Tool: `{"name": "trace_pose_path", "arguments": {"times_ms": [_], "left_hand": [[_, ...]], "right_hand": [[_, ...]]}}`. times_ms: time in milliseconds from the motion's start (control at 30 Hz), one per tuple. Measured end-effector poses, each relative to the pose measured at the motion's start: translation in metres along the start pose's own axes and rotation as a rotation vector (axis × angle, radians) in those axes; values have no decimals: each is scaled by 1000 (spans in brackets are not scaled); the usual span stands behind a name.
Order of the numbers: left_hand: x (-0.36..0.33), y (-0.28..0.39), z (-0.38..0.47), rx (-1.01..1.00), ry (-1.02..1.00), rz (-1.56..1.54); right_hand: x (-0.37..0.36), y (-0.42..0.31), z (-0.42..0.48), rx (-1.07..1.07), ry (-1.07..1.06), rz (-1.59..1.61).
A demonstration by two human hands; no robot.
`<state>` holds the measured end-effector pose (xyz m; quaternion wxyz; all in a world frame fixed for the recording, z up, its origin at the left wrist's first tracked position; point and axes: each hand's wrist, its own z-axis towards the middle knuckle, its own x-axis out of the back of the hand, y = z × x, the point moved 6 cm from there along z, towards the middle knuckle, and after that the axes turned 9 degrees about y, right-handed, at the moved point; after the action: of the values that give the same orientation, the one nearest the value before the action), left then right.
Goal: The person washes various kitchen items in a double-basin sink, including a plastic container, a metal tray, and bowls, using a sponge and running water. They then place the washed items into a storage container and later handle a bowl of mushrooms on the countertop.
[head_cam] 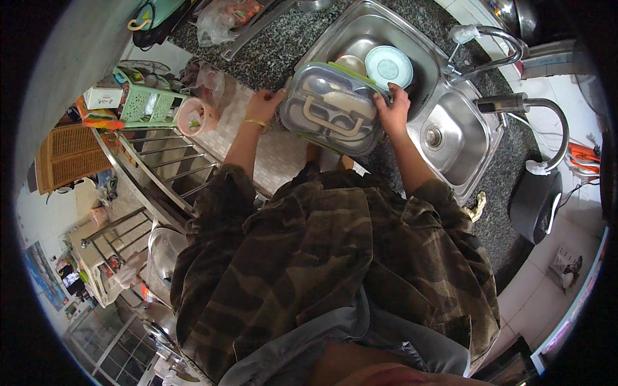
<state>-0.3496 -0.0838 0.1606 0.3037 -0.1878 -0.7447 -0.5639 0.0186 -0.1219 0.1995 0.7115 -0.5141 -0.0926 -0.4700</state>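
My left hand [267,103] and my right hand [396,110] hold a clear plastic lidded food container [333,111] at its two ends. Its rim has green clips, and a beige carrying handle [333,123] lies across the lid. Pale shapes show through the plastic, but I cannot tell what they are. The container is held over the near edge of the stainless steel sink [333,34]. In the larger basin behind it rests a pale blue-green bowl [389,66]. Beside that, a round beige dish [351,64] is partly hidden by the container.
A smaller basin with a drain [433,137] adjoins on the right. Two curved faucets [519,46] reach over the sink. A long-handled pan [258,30] lies on the granite counter. At left stand a metal rack [169,159], a green plastic basket [149,103] and a pink bin [195,118].
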Motion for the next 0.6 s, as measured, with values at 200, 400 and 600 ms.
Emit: {"name": "trace_pose_path", "arguments": {"times_ms": [200,400,600], "left_hand": [[2,-24,-52,250,-56,-461],[2,-17,-73,364,-4,-553],[6,-8,-77,323,46,-526]], "right_hand": [[22,-74,-40,615,-313,211],[1,-94,-81,700,-637,9],[0,-93,-85,719,-701,-6]]}}
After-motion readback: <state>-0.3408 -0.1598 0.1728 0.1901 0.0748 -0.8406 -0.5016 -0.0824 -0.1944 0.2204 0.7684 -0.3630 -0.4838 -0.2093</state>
